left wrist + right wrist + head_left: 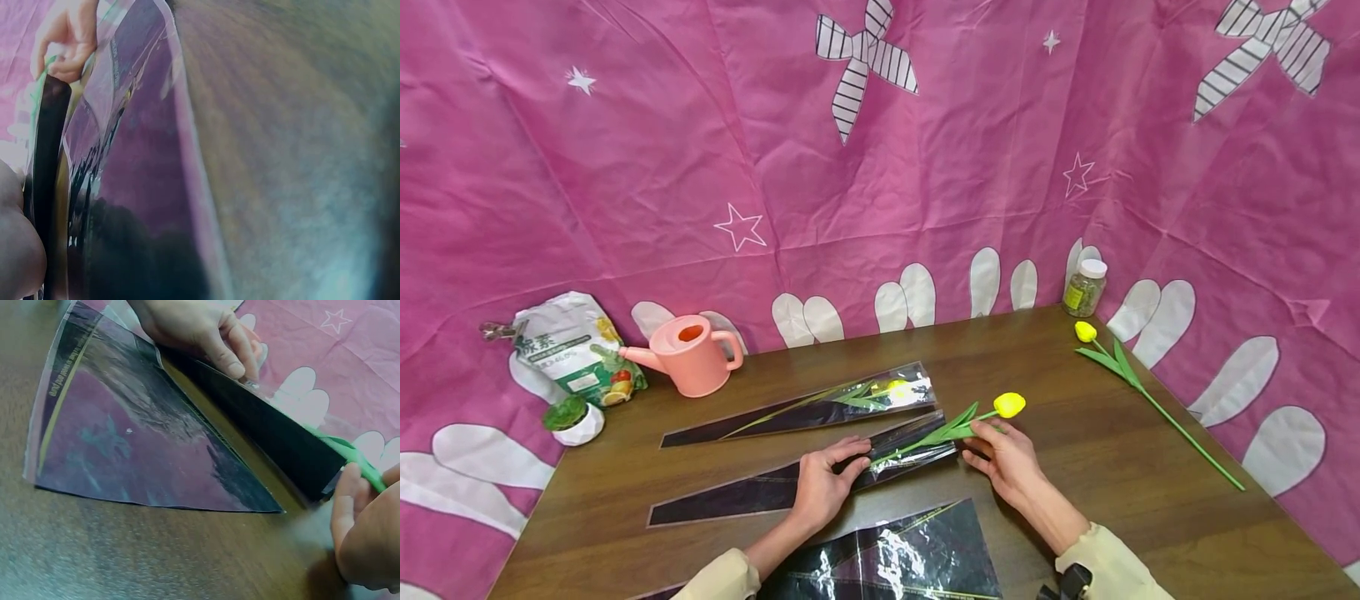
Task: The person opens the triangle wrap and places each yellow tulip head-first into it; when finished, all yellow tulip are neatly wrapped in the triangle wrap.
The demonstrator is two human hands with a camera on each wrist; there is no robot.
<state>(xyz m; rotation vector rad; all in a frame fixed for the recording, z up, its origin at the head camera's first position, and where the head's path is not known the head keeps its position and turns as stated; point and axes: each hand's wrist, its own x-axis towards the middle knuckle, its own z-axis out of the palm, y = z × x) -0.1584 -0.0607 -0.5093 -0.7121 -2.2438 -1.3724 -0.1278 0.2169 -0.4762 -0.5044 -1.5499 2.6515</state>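
A yellow tulip [1009, 405] with green leaves lies partly in a black-backed clear flower sleeve [737, 497], its bloom beyond the sleeve's wide end. My right hand [1011, 462] pinches the tulip by its leaves and stem just below the bloom, fingertips right at the sleeve's mouth. Thumb and forefinger of my left hand [827, 483] pinch the sleeve at its middle, over the lower stem. In the right wrist view, the left hand [200, 334] is at the sleeve's upper edge, and the right hand [372, 531] holds the green part of the tulip [353, 453].
Behind lies another sleeve [700, 433] with a tulip inside; more sleeves [895, 554] lie in front. A single tulip [1180, 425] rests along the right edge. At the back stand a pink watering can [700, 367], a bag [576, 350], a potted plant [580, 427] and a jar [1083, 292].
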